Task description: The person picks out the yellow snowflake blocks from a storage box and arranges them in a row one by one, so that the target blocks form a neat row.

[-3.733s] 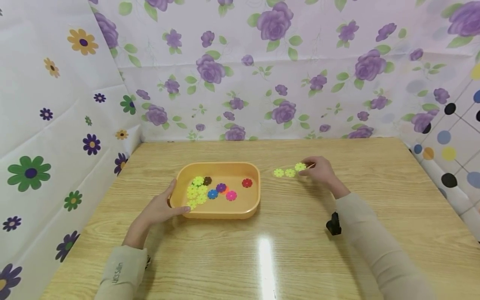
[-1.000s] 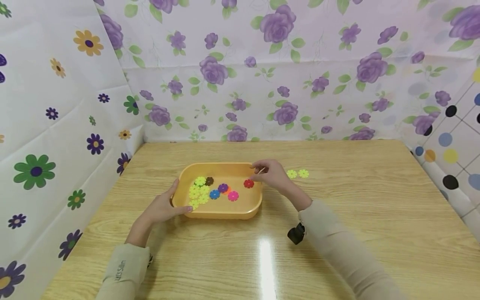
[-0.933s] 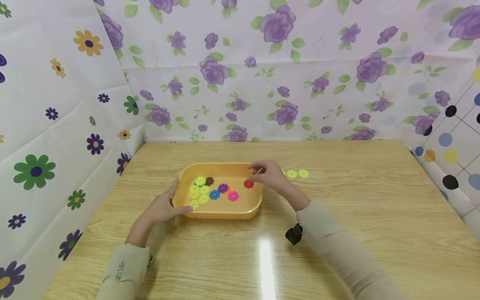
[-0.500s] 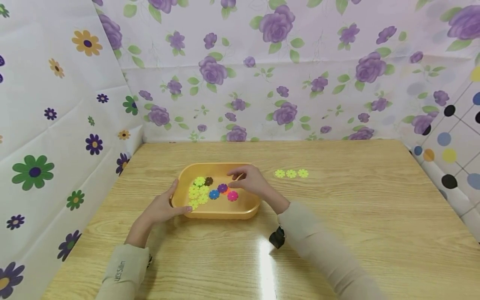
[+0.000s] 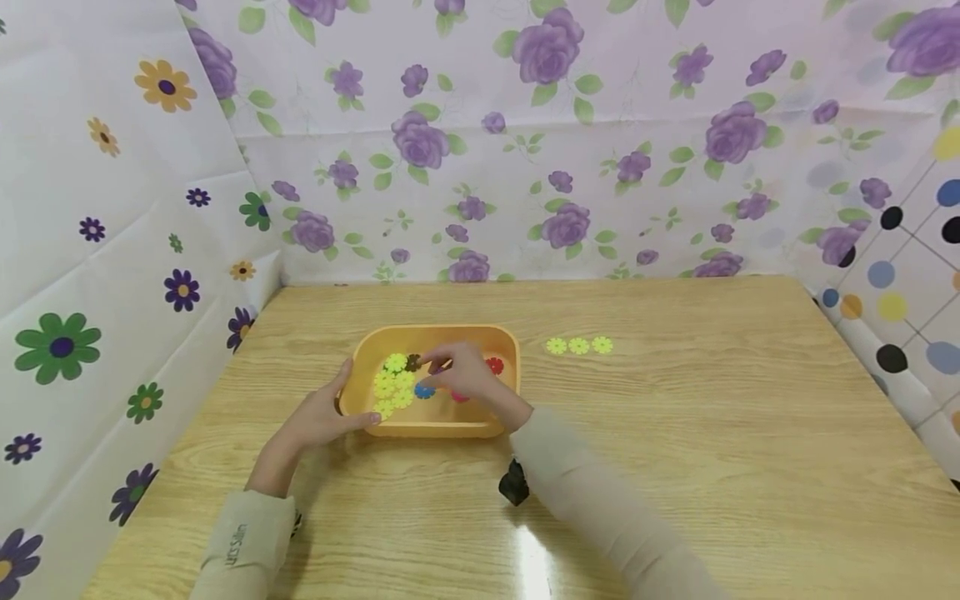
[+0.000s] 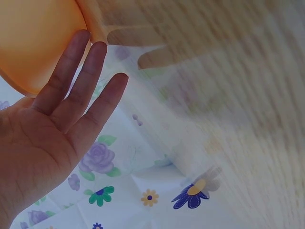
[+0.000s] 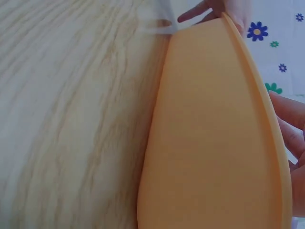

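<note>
An orange plastic basin (image 5: 442, 430) holds flower-shaped plastic discs. My left hand (image 5: 318, 414) grips its left end, thumb over the front rim; in the left wrist view the fingers (image 6: 71, 81) lie along the outside wall. My right hand (image 5: 467, 372) is over the middle of the basin, thumb and forefinger apart, with nothing seen between them. Nearest its fingertips are a brown disc (image 5: 413, 362), a blue disc (image 5: 424, 391) and a mostly hidden purple one. Several yellow discs (image 5: 403, 380) cluster at the left. A pink disc (image 5: 459, 397) is partly covered by the hand.
Three yellow discs (image 5: 579, 346) lie in a row on the wooden table (image 5: 712, 375), right of the basin. A red disc (image 5: 493, 366) sits near the basin's right end. A black device (image 5: 514, 483) hangs under the right wrist. Flowered sheets (image 5: 562, 150) stand behind.
My right hand set the third yellow disc down in the row, let go, and has moved left over the basin with its fingers spread. My left hand keeps its hold on the basin.
</note>
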The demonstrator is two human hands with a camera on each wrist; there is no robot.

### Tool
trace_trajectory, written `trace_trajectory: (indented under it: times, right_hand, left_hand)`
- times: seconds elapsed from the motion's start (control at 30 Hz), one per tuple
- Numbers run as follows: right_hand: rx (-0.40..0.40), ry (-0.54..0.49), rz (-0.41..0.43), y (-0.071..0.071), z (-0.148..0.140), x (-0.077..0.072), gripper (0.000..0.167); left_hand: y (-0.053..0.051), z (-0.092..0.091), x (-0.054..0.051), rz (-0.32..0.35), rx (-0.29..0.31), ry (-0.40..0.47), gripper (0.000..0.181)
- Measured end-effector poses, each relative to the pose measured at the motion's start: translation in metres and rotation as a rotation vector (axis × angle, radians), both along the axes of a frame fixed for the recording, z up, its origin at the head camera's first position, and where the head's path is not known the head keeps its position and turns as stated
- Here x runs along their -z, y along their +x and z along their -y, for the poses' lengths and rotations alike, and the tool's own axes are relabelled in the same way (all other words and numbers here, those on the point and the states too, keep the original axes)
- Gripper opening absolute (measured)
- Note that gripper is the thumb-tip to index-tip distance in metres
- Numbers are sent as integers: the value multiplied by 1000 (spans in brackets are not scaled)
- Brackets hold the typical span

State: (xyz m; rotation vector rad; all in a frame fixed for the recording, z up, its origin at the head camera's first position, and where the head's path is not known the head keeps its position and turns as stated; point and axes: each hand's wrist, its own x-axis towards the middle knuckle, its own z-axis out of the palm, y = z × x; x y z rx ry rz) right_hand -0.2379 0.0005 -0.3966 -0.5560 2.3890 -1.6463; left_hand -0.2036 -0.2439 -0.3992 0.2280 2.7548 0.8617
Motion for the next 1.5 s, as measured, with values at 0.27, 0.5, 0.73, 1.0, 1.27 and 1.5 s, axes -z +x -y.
trace_trajectory:
  times: [0.27, 0.5, 0.73, 1.0, 1.27, 1.5]
  right_hand:
    - [-46, 76, -58, -11, 26, 19, 32]
    - [-20, 183, 22, -8, 40, 20, 35]
    - [19, 220, 81, -8, 48, 24, 36]
    - [5, 432, 27, -12, 52, 24, 34]
    - [-10, 545, 21, -14, 54, 24, 34]
    - [-18, 552, -8, -14, 53, 25, 37]
  left_hand:
    - [-1, 2, 2, -21, 15, -9, 107]
    - [0, 1, 2, -29, 21, -12, 107]
    - [1, 1, 2, -38, 23, -12, 107]
    - [1, 1, 1, -53, 25, -7, 107]
    - [0, 0, 1, -46, 19, -19, 107]
    - [0, -1, 1, -57, 28, -19, 107]
